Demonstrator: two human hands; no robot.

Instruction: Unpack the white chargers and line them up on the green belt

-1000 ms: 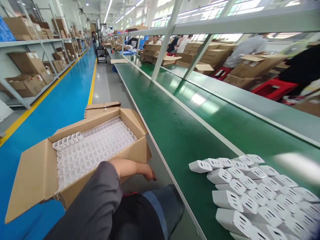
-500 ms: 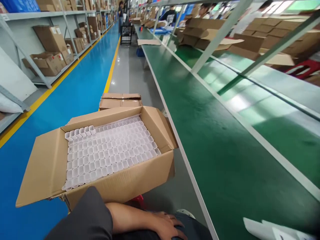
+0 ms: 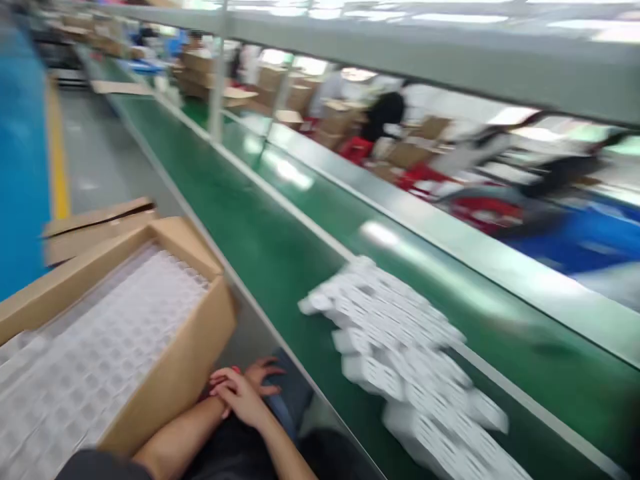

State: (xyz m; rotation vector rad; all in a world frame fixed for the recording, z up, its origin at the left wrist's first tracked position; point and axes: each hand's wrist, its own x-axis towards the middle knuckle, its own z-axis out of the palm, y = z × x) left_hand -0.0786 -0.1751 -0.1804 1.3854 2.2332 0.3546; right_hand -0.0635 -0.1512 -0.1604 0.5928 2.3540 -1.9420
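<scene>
My left hand (image 3: 265, 377) reaches out over my lap, palm down, with its fingers spread and nothing in it. Across the left wrist lies my right hand (image 3: 241, 398), fingers loosely stretched and slightly apart, holding no object. Just left of both hands stands an open cardboard box (image 3: 165, 373), packed with rows of small white square-mouthed plastic pieces (image 3: 115, 327). On the green bench (image 3: 280, 293) to the right lies a heap of white slotted plastic pieces (image 3: 395, 333), apart from my hands. Motion blurs their details.
Behind the open box sits another cardboard box (image 3: 100, 227). A metal post (image 3: 218, 93) and an overhead beam (image 3: 425, 60) stand along the bench. Across it are people, cartons and red and blue bins (image 3: 575, 233), all blurred. A blue walkway (image 3: 23, 167) runs on the left.
The view has swung right, so the box shifts left and the white heap comes into full sight. My right hand now shows, resting on the left wrist; the left hand's fingers are more spread.
</scene>
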